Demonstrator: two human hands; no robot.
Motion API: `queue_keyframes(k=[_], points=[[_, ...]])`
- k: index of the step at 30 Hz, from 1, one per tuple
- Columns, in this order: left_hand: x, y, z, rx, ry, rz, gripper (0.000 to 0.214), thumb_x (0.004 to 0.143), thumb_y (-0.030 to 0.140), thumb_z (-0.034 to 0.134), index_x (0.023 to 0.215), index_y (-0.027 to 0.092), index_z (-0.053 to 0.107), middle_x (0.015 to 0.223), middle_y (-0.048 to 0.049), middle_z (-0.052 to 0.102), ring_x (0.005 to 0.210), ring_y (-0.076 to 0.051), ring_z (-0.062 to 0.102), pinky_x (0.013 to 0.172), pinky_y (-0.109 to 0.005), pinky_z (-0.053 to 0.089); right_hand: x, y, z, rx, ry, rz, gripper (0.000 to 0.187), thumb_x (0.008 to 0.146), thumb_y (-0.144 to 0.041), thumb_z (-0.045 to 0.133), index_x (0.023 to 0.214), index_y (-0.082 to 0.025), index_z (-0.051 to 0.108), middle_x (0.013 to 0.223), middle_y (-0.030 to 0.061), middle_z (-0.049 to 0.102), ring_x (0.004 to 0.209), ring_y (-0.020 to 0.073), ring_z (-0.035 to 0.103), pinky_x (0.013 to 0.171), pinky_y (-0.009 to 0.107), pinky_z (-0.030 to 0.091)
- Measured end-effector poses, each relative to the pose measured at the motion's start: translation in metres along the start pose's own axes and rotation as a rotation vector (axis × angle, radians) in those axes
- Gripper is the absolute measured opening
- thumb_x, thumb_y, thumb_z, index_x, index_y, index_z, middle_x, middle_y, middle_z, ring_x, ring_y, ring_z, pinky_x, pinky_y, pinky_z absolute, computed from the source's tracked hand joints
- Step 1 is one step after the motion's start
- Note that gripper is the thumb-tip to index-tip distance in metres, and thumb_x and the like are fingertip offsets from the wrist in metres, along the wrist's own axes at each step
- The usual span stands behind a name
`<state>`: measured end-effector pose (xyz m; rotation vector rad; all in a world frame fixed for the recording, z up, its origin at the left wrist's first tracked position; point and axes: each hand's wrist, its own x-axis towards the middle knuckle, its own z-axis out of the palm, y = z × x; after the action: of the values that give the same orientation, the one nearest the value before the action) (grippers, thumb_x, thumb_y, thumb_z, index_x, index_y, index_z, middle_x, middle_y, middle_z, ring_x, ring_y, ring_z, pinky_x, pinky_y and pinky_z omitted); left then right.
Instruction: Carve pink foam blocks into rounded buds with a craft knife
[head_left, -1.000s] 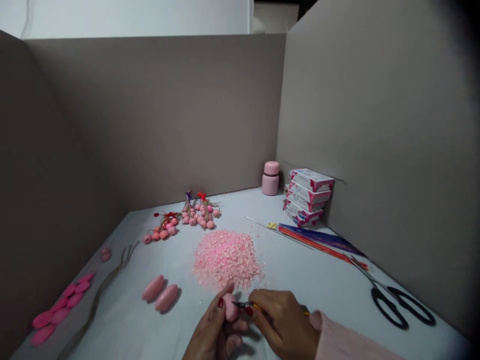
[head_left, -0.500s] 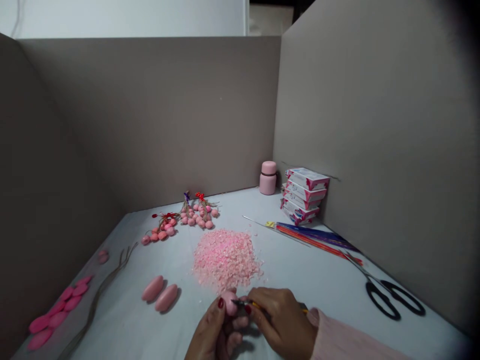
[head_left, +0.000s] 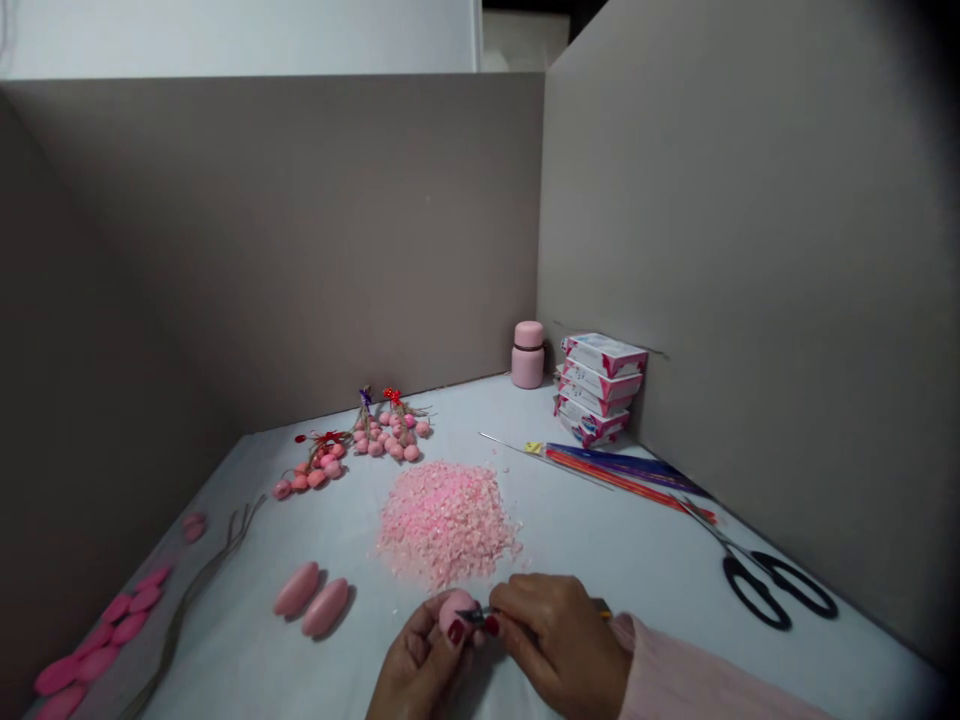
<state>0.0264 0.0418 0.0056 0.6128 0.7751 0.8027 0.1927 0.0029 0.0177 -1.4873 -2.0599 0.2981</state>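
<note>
My left hand (head_left: 424,655) is closed around a small round pink ball (head_left: 453,611), which looks like soap, with the thumb pressed on its near side. In my right hand (head_left: 559,635) is a craft knife (head_left: 466,616), its dark blade against the ball's right side. A bit of its yellow handle shows behind the palm. Just beyond both hands lies a heap of pink shavings (head_left: 450,520). Two smooth oval pink pieces (head_left: 325,607) rest to the left of my left hand.
Scissors (head_left: 757,575) lie at the right beside red and blue strips (head_left: 615,470). Stacked boxes (head_left: 600,385) and a pink flask (head_left: 528,355) stand at the back. Bunches of pink balls (head_left: 386,437), dry stems (head_left: 184,610) and flat pink ovals (head_left: 97,645) are leftward. Partition walls surround the table.
The ball has turned in my left hand, and the left thumb has shifted lower on it. The knife blade stays against the ball. The view has swung slightly to the right.
</note>
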Motion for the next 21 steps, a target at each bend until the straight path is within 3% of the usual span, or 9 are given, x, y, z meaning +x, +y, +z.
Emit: queue_keyframes(k=[9,18,21], points=[[0.001,-0.002,0.001,-0.007,0.000,0.018,0.031,0.053,0.026,0.084,0.081,0.018,0.072,0.076,-0.0025,0.073,0.068,-0.010,0.064,0.063,-0.018,0.046,0.000,0.002,0.003,-0.078,-0.020,-0.004,0.021,0.091,-0.029,0.040,0.072,-0.022,0.046,0.069,-0.0017,0.055,0.067,0.0147,0.052,0.059,0.027,0.028],[0.000,-0.001,0.000,0.045,-0.062,0.033,0.024,0.060,0.031,0.080,0.079,0.020,0.071,0.071,-0.0003,0.069,0.070,-0.010,0.060,0.072,-0.021,0.045,0.000,-0.002,0.005,-0.121,0.004,0.022,0.021,0.091,-0.029,0.040,0.074,-0.022,0.049,0.071,-0.0008,0.056,0.068,0.0156,0.054,0.059,0.027,0.029],[-0.001,-0.005,0.000,0.079,-0.088,0.050,0.028,0.057,0.032,0.082,0.080,0.020,0.071,0.070,-0.0004,0.068,0.066,-0.010,0.059,0.069,-0.021,0.045,0.003,0.008,0.004,-0.100,0.039,0.113,0.023,0.092,-0.028,0.039,0.073,-0.022,0.049,0.071,-0.0012,0.058,0.067,0.0154,0.055,0.059,0.027,0.029]])
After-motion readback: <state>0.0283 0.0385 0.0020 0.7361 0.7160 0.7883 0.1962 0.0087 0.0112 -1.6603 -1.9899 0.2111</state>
